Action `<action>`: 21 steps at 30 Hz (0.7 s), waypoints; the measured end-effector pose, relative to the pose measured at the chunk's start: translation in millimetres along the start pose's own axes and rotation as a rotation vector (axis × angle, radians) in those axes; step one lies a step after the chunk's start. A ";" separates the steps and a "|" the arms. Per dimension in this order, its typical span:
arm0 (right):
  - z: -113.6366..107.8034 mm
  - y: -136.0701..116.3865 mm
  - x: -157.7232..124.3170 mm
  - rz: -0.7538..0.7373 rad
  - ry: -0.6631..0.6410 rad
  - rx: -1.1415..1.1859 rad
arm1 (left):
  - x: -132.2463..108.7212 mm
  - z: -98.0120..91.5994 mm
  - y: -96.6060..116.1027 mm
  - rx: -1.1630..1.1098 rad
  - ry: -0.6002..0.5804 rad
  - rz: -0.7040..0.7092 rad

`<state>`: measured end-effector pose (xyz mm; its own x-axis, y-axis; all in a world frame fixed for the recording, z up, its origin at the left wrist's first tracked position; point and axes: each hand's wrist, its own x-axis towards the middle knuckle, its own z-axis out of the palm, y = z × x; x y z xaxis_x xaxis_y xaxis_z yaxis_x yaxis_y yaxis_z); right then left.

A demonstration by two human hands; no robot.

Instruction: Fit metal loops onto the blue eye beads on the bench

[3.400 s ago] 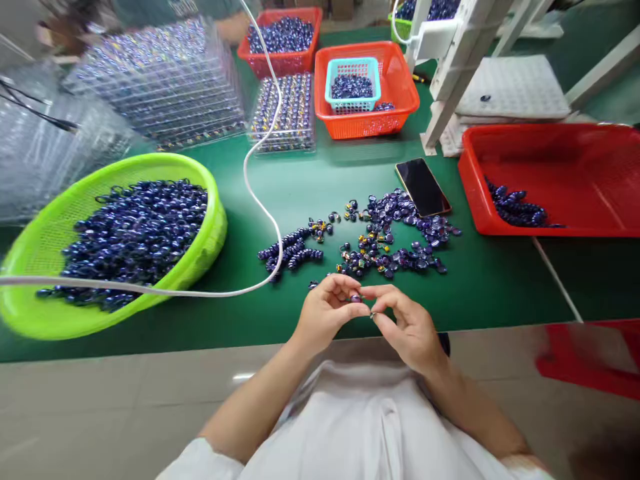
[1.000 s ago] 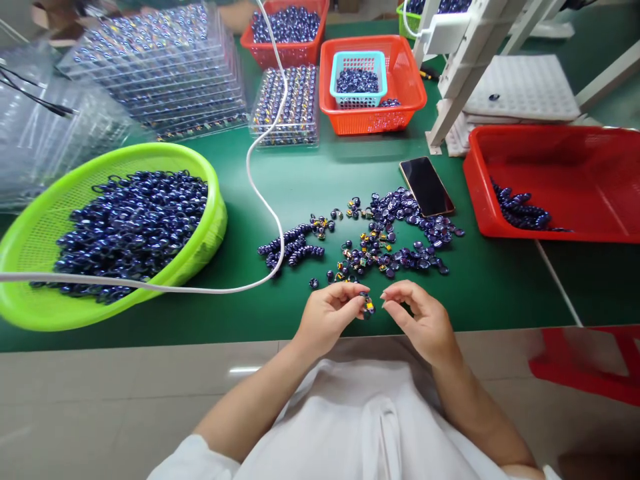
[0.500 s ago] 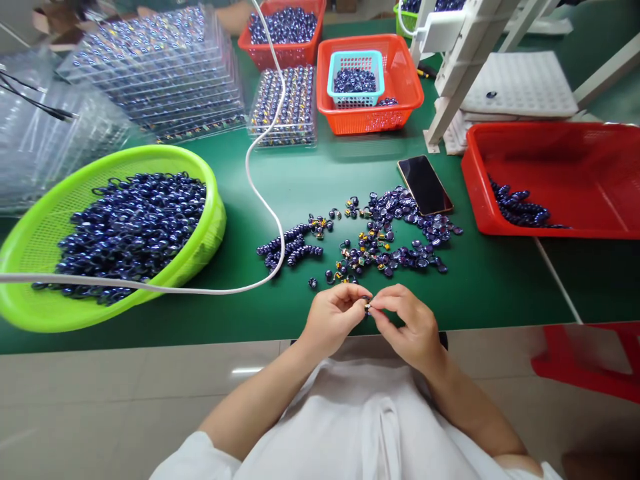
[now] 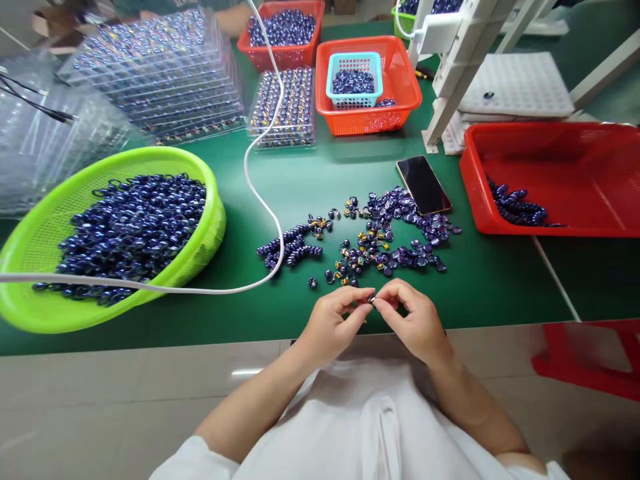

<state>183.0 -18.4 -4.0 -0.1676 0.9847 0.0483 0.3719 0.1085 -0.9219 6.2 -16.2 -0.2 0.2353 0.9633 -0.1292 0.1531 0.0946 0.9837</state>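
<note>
My left hand (image 4: 333,321) and my right hand (image 4: 416,321) meet fingertip to fingertip just above the near edge of the green table (image 4: 310,167). Both pinch one small dark blue part (image 4: 371,300) between them. Just beyond my fingers lies a scatter of loose blue parts (image 4: 395,233), some with yellow bits, and a short row of stacked blue parts (image 4: 293,245) to their left.
A lime basket (image 4: 30,253) heaped with blue parts sits at the left, a white cable (image 4: 260,193) looping across it. A phone (image 4: 423,185) lies by a red bin (image 4: 575,167). At the back stand orange baskets (image 4: 400,80) and clear trays (image 4: 165,80).
My hands, apart a second ago with the part in the left fingers, have come together on it and shifted slightly away from me.
</note>
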 end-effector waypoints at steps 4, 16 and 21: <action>-0.1 3.6 0.8 0.142 -0.021 0.103 | 0.3 0.9 -1.4 0.007 0.020 0.020; -3.4 4.6 -7.2 -0.043 -0.051 0.101 | 9.2 -3.7 -3.6 -0.449 0.034 -0.243; 0.2 5.0 -14.8 0.039 -0.008 0.075 | 8.9 -2.0 -12.0 -0.539 0.080 -0.239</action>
<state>187.1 -32.5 -9.4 -0.1619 0.9868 0.0090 0.3086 0.0593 -0.9493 4.5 -8.2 -12.8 0.1782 0.9134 -0.3659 -0.3207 0.4055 0.8560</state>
